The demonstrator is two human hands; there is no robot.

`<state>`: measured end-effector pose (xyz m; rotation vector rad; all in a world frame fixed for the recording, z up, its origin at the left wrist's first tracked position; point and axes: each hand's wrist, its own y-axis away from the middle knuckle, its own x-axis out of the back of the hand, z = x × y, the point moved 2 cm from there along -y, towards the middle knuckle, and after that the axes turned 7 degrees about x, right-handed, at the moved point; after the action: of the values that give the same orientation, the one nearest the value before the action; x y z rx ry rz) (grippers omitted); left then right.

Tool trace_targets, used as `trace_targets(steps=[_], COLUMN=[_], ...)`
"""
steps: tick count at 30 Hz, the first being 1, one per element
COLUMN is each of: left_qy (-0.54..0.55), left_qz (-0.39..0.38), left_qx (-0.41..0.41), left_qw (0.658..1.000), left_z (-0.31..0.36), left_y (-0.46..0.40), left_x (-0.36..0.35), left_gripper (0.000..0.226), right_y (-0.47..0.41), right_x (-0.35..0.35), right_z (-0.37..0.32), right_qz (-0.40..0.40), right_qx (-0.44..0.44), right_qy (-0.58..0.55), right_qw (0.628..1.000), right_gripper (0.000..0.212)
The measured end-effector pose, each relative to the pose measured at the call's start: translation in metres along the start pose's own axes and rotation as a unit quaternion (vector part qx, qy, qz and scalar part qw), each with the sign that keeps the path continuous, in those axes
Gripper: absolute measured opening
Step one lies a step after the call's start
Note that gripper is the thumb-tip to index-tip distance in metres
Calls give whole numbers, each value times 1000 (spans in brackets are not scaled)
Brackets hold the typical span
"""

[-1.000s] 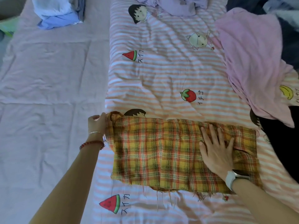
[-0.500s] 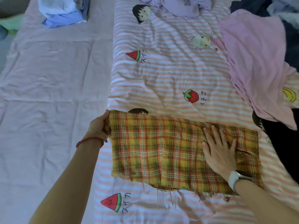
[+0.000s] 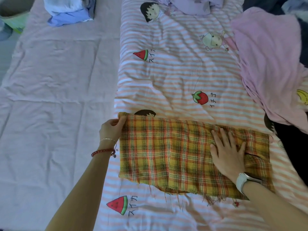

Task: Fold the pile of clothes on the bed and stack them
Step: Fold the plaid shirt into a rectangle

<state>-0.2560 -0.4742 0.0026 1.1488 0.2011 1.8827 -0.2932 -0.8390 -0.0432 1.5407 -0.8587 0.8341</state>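
Since a second ago, left hand (image 3: 111, 129) has shifted from a loose touch at the plaid cloth (image 3: 175, 152) corner to a firm pinch on the far-left corner, which now lies flatter, its curled-up edge pulled straight. Right hand (image 3: 228, 155) has barely moved: fingers spread and flat, palm pressing the cloth's right half down. Cloth is yellow, orange and green check, folded into a long band, frayed threads along the near edge, lying across the near part of the striped cover (image 3: 175, 77). Left wrist carries a red bead bracelet (image 3: 102, 151) and a thin chain; right wrist a white watch (image 3: 242, 181). Print on the cover: watermelon slice (image 3: 141, 55) with Japanese characters beside it, strawberry (image 3: 200, 97) with characters beside it, a second watermelon slice (image 3: 117, 205) near the left forearm, also with characters, plus cartoon children and a banana at the right edge. Pink garment (image 3: 266, 60) lies spread at the right over dark clothes (image 3: 290, 147). Lilac garment (image 3: 191, 5) is bunched at the far edge. Blue clothes (image 3: 68, 12) sit at far left on the plain pink sheet (image 3: 50, 97).
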Motion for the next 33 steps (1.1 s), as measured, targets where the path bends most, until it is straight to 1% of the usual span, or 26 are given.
trace_targets(steps=[1,2,3,4,6,7,8,9,11,13,14,15,16,17,18,19,21,23,25,27,28,31,33], left_qy=[-4,23,79,147,259,282,285,270,184,95,61,15,-59,-150,-224,-271,-313,-335,-368,-403,-417,-449,-471], left_qz=[-2,-16,-44,-76,-125,-138,-139,-126,-61,-9,-8,-6,19,56,92,109,98,71,24,-18,-29,-44,-57], left_qx=[2,5,19,39,88,113,138,161,169,113,72,30,-21,-73,-124,-169,-244,-313,-367,-391,-390,-351,-332], left_qw=[1000,1000,996,985,954,942,938,941,966,989,996,999,998,984,962,941,913,886,854,827,820,820,816], left_z=[4,8,10,10,6,2,-1,-4,-7,-2,2,5,9,11,14,17,23,25,20,8,0,-27,-40], left_y=[0,-1,-1,-1,-2,-3,-5,-8,-15,-21,-19,-16,-11,-5,3,13,38,74,111,137,143,140,132], left_x=[-2,-3,-5,-6,-5,-6,-7,-9,-14,-16,-19,-21,-23,-25,-29,-35,-54,-80,-110,-136,-144,-154,-155], left_gripper=[37,30,24,20,22,22,21,20,18,33,40,46,52,56,56,55,52,52,57,64,67,75,79], right_y=[0,0,1,1,1,1,1,1,1,3,4,6,7,9,9,8,5,-1,-8,-16,-20,-29,-35], right_x=[0,1,1,2,4,4,5,7,10,15,19,23,27,31,34,36,42,48,52,56,57,61,61], right_z=[-1,-1,-1,-1,0,-1,-1,-3,-5,-5,-3,0,4,10,16,23,41,61,81,94,99,115,126], right_qz=[-1,0,0,0,-1,-2,-4,-7,-11,11,36,65,97,127,155,177,194,182,155,120,108,114,108], right_qx=[0,0,-2,-3,-3,-1,3,6,12,14,14,14,16,20,24,24,-5,-59,-102,-109,-102,-102,-107], right_qy=[0,-1,-2,-3,-5,-6,-8,-9,-19,-58,-83,-101,-104,-94,-76,-59,-54,-94,-148,-188,-202,-246,-238], right_qw=[1000,1000,1000,1000,1000,1000,1000,1000,1000,998,996,993,990,987,985,982,979,977,971,969,968,957,959], right_gripper=[55,55,55,55,55,54,54,54,53,52,51,49,48,45,42,39,36,38,41,34,31,29,29])
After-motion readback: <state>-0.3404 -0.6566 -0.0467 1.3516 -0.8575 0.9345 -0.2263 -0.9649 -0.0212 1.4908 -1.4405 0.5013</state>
